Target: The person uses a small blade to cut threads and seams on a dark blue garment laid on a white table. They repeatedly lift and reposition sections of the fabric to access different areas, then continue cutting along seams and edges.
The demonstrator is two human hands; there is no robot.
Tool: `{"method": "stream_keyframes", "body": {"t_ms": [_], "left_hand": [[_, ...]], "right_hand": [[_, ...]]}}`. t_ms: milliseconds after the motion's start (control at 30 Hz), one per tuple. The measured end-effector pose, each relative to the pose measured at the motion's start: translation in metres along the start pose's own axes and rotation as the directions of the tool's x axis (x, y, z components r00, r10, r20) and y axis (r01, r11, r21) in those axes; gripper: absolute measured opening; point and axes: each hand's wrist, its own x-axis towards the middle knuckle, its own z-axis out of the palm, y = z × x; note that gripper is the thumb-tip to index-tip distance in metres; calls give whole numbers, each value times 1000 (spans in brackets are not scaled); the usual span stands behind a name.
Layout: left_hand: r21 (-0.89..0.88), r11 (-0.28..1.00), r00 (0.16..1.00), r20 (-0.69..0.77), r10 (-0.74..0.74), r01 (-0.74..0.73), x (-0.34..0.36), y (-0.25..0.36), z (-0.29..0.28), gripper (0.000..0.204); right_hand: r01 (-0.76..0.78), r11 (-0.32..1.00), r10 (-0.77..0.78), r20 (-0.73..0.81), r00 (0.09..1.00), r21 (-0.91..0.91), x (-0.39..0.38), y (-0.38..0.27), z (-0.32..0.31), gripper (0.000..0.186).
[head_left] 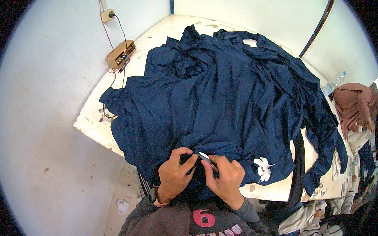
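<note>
A large navy blue garment [223, 94] lies in loose folds over the table, its near edge bunched toward me. My left hand [176, 173] is closed, pinching a fold of the cloth between thumb and fingers. In my right hand [226, 177] are small thread snips [204, 156], grey with a bright pointed blade. The fingers are wrapped round them, and the blade points up and left, close to my left fingertips and touching or just above the fold. A white flower-shaped piece [263, 169] rests on the cloth to the right of my right hand.
The white table [91, 110] carries the garment. At its left edge sits a wooden socket box [120, 54] with cables, wired to a wall socket [108, 15]. A clear bottle [334, 82] stands at the right, near another person [355, 103] and heaped fabrics [322, 235].
</note>
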Motion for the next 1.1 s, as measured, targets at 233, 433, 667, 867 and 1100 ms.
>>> {"method": "stream_keyframes", "body": {"t_ms": [233,433,667,867,1100], "left_hand": [[-101,994,999,-31,-39,36,-3,-3,5,36],[-224,972,996,-23,-83,76,0,-5,7,37],[-207,973,994,-9,-108,104,0,-7,4,34],[-529,830,980,12,-200,176,5,-22,3,24],[-763,471,872,244,-424,443,13,-42,-17,27]], "right_hand": [[39,998,-41,-29,999,-55,1,-1,4,19],[-16,998,18,-22,1000,59,1,1,10,17],[-79,993,77,28,997,88,6,-1,13,18],[-501,687,477,193,858,526,4,5,18,51],[-732,277,436,597,673,623,-10,29,40,31]]}}
